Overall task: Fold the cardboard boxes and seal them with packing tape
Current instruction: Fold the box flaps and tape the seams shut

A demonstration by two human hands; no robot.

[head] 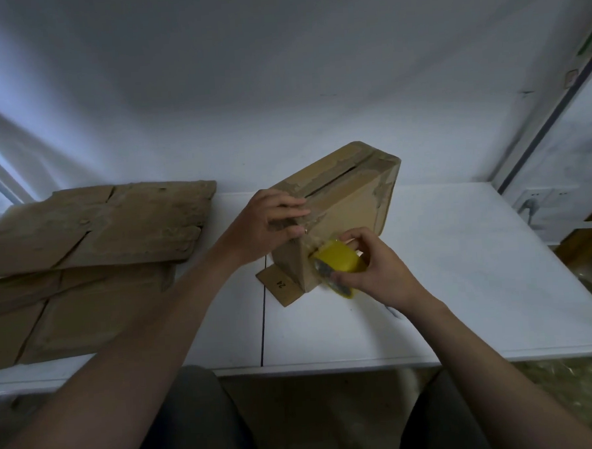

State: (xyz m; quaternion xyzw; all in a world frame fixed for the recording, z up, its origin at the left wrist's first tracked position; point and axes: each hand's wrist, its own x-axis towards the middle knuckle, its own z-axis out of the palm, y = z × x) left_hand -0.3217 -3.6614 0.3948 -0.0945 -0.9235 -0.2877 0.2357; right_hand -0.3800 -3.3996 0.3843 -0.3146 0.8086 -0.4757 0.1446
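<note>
Tabletop [462, 284]: white, smooth and matte, with one thin dark seam running front to back near its middle.

Flattened cardboard, left side of the tabletop: two sheets counted. The upper sheet [109, 223] lies partly over the lower sheet [69, 315]. Both are brown, scuffed and soft at the edges, with slits showing between the flap panels.

Folded box [348, 204]: one. It sits just right of the seam, tipped up on an edge so its broad face slopes away. The cardboard is worn and brown, with pale, torn-looking patches at the far corners and a long narrow gap where two flaps meet on the upper face. One loose flap [280, 285] lies flat on the tabletop at the box's near foot, with "24" printed on it.

Left hand [270, 222]: resting on the near upper corner of the box. The fingers lie nearly straight across the sloped face and the thumb presses just below them. The hand is not curled round anything.

Right hand [375, 268]: fingers and thumb wrapped round the tape roll, held against the lower near side of the box.

Tape roll [341, 261]: one, with a yellow core and a glossy clear winding. A short shiny strip of tape [314, 237] runs from the roll up the box toward the left thumb.
</note>
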